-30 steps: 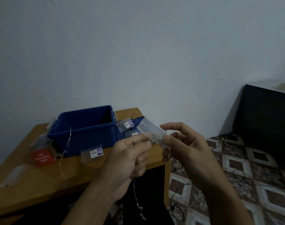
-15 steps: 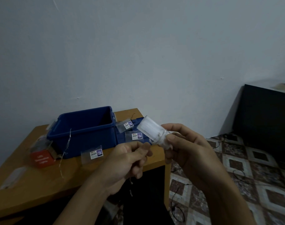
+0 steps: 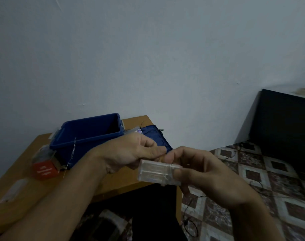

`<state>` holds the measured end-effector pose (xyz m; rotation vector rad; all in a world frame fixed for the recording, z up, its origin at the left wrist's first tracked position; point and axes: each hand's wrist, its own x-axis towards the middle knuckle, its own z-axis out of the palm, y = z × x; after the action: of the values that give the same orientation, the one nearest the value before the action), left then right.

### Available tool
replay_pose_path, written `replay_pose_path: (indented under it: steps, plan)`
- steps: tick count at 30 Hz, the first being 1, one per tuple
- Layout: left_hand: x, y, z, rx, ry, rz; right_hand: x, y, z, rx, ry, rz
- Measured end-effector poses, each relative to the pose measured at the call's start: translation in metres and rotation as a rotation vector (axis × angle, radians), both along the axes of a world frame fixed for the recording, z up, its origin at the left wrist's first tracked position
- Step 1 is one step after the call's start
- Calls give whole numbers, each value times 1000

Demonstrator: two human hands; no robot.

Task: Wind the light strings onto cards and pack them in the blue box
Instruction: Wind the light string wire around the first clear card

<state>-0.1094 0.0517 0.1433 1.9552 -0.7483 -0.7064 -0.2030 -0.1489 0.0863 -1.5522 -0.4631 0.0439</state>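
My right hand (image 3: 200, 173) grips a clear plastic battery case (image 3: 156, 173) of a light string, held level in front of the table edge. My left hand (image 3: 132, 152) is just left of it, back up, fingers curled near the case's far edge; whether it pinches the thin wire is hidden. The open blue box (image 3: 89, 136) stands on the wooden table (image 3: 23, 188) behind my left wrist. A thin silver wire (image 3: 72, 153) hangs over the box's front wall.
A blue lid (image 3: 157, 136) lies right of the box, with a small clear labelled bag (image 3: 137, 131) at its edge. A red carton (image 3: 44, 169) sits left of the box. Tiled floor with cables lies to the right, beside a black cabinet (image 3: 283, 127).
The battery case has swung from tilted up to level and lower. My left hand has risen and turned back-up beside it, covering the small bags on the table.
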Motion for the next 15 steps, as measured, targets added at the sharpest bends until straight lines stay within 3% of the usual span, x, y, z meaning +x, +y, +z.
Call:
replay_pose_path:
  steps: [5,9,12,15]
  plan:
    - [-15,-7,23,172,-318,124,-4,3,5,-216,-60,-123]
    - [-34,-13,25,176,-504,210,-2,8,4,-332,-118,-294]
    - [-46,-15,20,93,-553,262,-2,11,6,-334,-171,-435]
    - [-61,-16,6,-113,-541,368,-3,14,7,-299,-224,-531]
